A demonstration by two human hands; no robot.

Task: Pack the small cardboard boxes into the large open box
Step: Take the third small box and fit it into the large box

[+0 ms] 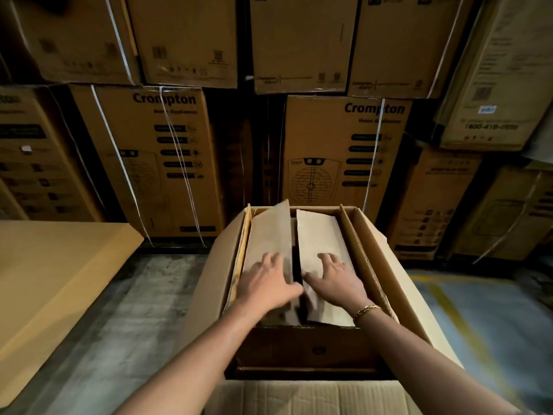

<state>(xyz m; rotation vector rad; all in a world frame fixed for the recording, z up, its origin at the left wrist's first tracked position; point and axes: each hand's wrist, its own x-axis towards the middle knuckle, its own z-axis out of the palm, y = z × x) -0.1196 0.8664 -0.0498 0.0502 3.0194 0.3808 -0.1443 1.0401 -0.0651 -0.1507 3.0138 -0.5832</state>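
The large open box (386,265) stands on the floor in front of me with its flaps spread outward. Inside it lie two long pale cardboard pieces side by side, a left one (270,232) and a right one (320,235), with a dark gap between them. My left hand (266,283) lies flat on the left piece with fingers spread. On the right piece rests my right hand (336,280), also flat, a gold bracelet on its wrist. Whatever sits under the pale pieces is hidden.
A wall of stacked brown cartons (167,157) with white straps rises right behind the box. A wide flat cardboard surface (54,265) lies to the left. Grey concrete floor (134,310) runs between them, and yellow-lined floor (478,310) shows on the right.
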